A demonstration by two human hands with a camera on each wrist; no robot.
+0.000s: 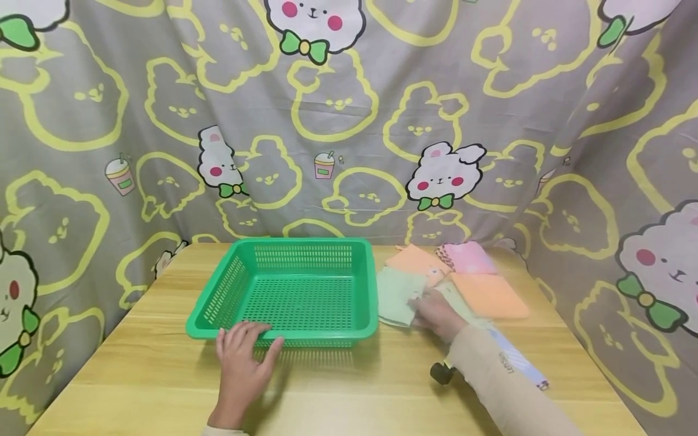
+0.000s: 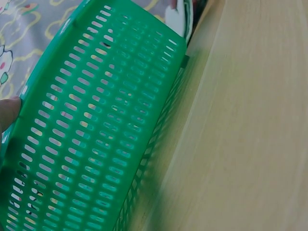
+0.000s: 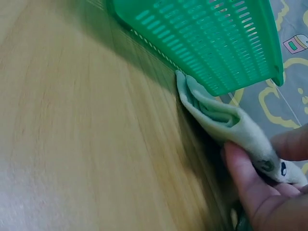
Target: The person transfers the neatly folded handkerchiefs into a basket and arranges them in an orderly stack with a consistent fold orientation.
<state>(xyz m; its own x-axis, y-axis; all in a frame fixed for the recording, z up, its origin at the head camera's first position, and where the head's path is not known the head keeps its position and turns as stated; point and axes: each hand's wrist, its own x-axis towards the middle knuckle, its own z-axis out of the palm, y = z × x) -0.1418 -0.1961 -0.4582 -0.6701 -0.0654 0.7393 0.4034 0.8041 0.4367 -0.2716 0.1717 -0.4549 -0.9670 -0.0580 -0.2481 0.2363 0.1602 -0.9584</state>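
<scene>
A green plastic basket with slotted walls stands on the table. My left hand holds its front rim, fingers over the edge and thumb at the outer side; one digit shows on the rim in the left wrist view. To the right of the basket, my right hand pinches a folded pale green cloth between thumb and fingers. In the right wrist view this cloth is folded in layers, with a small dark print near the fingers, and its far end is close to the basket wall.
Around the right hand lie two orange cloths, a pink cloth, another pale green cloth and a blue patterned cloth, partly behind the sleeve. A patterned grey curtain hangs behind the wooden table.
</scene>
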